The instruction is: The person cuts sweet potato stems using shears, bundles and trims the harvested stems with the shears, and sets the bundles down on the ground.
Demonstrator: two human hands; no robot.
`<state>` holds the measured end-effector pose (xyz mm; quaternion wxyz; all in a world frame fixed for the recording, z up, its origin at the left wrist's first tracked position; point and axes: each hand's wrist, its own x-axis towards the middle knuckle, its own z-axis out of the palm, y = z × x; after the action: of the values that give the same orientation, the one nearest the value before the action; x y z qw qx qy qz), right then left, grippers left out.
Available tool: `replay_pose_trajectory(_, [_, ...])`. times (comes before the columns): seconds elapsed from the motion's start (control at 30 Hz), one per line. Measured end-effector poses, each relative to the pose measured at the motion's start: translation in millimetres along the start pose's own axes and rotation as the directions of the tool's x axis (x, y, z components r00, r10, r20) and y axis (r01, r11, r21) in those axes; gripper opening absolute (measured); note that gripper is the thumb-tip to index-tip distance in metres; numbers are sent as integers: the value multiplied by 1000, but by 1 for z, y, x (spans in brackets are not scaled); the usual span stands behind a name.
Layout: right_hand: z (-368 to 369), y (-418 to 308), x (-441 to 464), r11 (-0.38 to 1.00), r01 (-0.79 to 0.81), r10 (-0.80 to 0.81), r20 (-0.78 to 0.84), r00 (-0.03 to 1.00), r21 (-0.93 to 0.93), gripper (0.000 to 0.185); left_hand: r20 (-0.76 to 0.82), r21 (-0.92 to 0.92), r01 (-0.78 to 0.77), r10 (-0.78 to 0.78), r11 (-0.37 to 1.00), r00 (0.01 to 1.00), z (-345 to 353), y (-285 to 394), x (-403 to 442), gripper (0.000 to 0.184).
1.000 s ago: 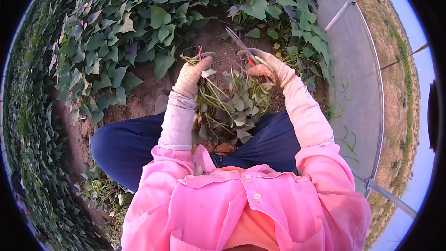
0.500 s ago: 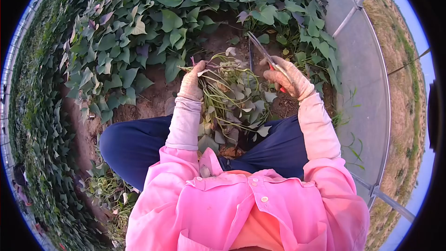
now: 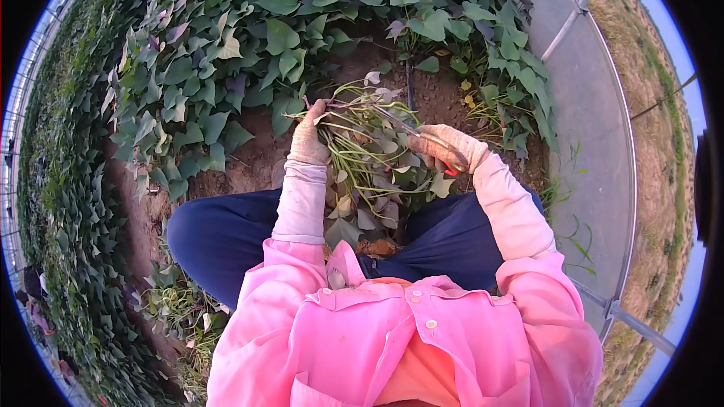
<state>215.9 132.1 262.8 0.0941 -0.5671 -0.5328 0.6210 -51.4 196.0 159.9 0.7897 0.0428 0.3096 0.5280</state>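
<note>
My left hand (image 3: pixel 309 136), in a soiled work glove, is closed around a bunch of cut leafy vines (image 3: pixel 354 147). Their stems fan out to the right and the leaves droop between my knees. In my gloved right hand (image 3: pixel 445 149) is a pair of scissors (image 3: pixel 396 120) with red on the handle, its blades pointing up and left into the stems of the bunch. Leaves partly cover the blade tips, so I cannot tell whether they are apart.
Dense heart-shaped leaves (image 3: pixel 283 38) grow ahead and to the left. A thin black pipe (image 3: pixel 409 83) lies on the brown soil (image 3: pixel 445 98). At the right stands a grey sheet wall (image 3: pixel 588 128) with metal poles. More vines (image 3: pixel 181 309) lie beside my left knee.
My right hand has moved left and slightly down, bringing the scissors from beside the bunch into its stems. The left hand has stayed nearly still.
</note>
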Motion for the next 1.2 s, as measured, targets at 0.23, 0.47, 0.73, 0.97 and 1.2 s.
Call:
replay_pose_trajectory(0.23, [0, 5, 7, 998, 39, -39, -10, 999, -56, 39, -5, -16, 50, -50, 999, 999, -5, -7, 5, 15])
replay_pose_trajectory(0.47, [-4, 12, 9, 967, 94, -89, -32, 996, 237, 18, 8, -35, 25, -24, 999, 1000, -31, -8, 18, 15])
replay_pose_trajectory(0.73, [-15, 55, 63, 889, 179, -367, -422, 829, -420, 57, -11, -19, 110, -111, 994, 994, -37, -18, 29, 14])
replay_pose_trajectory(0.97, [-24, 69, 79, 951, 207, -291, -445, 847, -229, 35, -125, 39, 17, -12, 999, 992, -26, 4, 12, 16])
replay_pose_trajectory(1.2, [2, 57, 82, 926, 107, -270, -435, 859, -362, 62, 43, 27, 46, -47, 999, 998, -43, 4, 20, 16])
